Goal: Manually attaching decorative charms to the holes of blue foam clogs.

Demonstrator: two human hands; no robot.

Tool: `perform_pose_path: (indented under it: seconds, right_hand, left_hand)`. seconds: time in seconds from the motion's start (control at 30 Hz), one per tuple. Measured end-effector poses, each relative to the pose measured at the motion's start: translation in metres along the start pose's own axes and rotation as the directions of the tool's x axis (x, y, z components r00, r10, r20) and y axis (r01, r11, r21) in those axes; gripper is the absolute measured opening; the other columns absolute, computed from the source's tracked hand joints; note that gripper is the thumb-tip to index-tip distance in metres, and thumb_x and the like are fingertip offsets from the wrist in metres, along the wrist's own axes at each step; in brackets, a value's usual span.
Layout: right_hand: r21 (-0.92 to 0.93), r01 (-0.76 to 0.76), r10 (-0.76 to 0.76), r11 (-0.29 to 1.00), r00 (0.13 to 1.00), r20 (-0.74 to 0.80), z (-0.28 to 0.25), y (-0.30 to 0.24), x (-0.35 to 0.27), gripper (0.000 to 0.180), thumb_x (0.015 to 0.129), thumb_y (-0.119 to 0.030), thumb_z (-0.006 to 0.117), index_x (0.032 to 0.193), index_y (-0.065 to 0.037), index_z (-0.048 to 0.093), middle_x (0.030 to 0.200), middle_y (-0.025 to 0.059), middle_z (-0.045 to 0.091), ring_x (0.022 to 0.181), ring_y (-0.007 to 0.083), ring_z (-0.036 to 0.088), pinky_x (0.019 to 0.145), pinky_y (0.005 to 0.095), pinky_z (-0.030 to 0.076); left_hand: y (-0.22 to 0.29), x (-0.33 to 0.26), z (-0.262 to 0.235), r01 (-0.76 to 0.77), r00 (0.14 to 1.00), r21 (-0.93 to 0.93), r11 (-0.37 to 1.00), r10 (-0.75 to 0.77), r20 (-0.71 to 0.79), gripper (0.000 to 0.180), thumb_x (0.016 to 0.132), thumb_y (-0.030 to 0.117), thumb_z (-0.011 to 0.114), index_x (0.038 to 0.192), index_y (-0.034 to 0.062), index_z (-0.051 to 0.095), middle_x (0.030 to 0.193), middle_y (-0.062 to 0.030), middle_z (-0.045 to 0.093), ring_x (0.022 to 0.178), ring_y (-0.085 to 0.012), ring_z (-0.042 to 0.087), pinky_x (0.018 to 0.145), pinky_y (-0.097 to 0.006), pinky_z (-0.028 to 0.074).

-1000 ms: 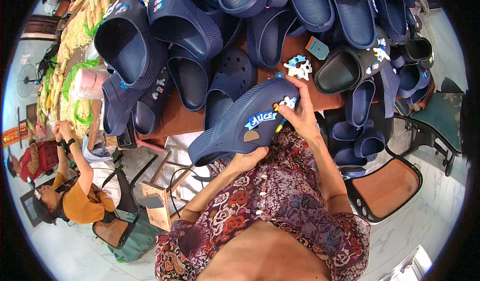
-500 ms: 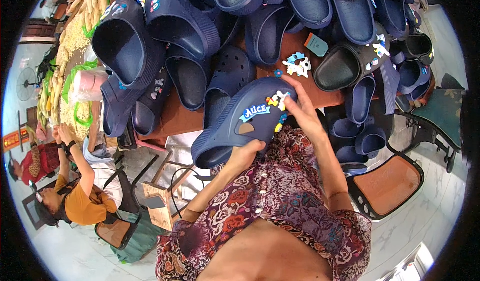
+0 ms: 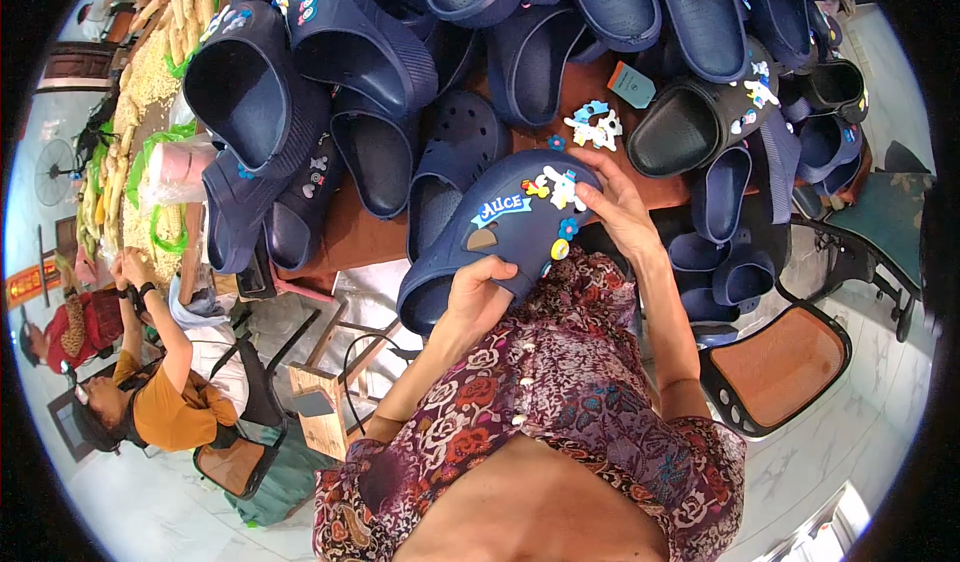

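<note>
A navy clog point(image 3: 450, 265) is held over my lap at the table's near edge, tilted with its opening toward the lower left. My left hand point(image 3: 480, 295) grips its near side, thumb on top beside a cut-out hole. At the toe, my right hand point(image 3: 622, 207) is closed round the edge, thumb against a white rabbit-like charm point(image 3: 563, 190). A blue-and-white lettered banner charm point(image 3: 502, 207), a blue flower charm point(image 3: 568, 228) and a yellow charm point(image 3: 558, 249) also sit on the upper. My right fingertips are partly hidden behind the toe.
Navy clogs point(image 3: 615, 7) pile across the brown table point(image 3: 340, 247), with a black clog point(image 3: 680, 137) at right. Loose white-and-blue charms point(image 3: 594, 125) and a teal tag point(image 3: 632, 85) lie beyond my right hand. An orange-seated chair point(image 3: 780, 367) stands right; a person in orange point(image 3: 180, 402) sits left.
The clog has turned slightly and its heel end has swung right and nearer to me. My left hand has shifted up along its side; my right hand stays at the toe.
</note>
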State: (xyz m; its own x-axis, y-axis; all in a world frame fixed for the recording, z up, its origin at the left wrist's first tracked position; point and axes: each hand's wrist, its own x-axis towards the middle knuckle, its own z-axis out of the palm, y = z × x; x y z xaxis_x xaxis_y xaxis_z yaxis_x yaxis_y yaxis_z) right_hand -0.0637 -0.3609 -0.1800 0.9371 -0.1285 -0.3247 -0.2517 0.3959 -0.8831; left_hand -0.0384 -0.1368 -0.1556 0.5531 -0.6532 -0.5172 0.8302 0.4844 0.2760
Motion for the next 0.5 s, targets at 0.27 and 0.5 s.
perform_pose_path:
  seconds: [0.27, 0.5]
  right_hand:
    - [0.024, 0.035, -0.035, 0.999, 0.999, 0.009, -0.0025, 0.0084, 0.0027, 0.056, 0.086, -0.021, 0.072, 0.133, -0.002, 0.047, 0.128, 0.0116, 0.054, 0.12, 0.0195, 0.049, 0.106, 0.0329, 0.035]
    - [0.013, 0.03, -0.03, 0.999, 0.999, -0.011, -0.0051, 0.0108, 0.0043, 0.056, 0.086, -0.022, 0.072, 0.133, -0.003, 0.047, 0.129, 0.0119, 0.054, 0.122, 0.0201, 0.048, 0.106, 0.0331, 0.035]
  left_hand:
    - [-0.0026, 0.0009, -0.0022, -0.016, 1.0, -0.004, 1.0, 0.016, -0.007, 0.058, 0.071, -0.008, 0.052, 0.128, -0.0034, 0.046, 0.126, -0.0141, 0.056, 0.119, -0.028, 0.053, 0.103, -0.042, 0.042]
    - [-0.0078, 0.0045, -0.0021, -0.043, 0.989, 0.04, 0.998, 0.048, -0.142, 0.044, 0.082, -0.004, 0.055, 0.125, -0.0015, 0.049, 0.123, -0.013, 0.056, 0.113, -0.0251, 0.057, 0.1, -0.04, 0.046]
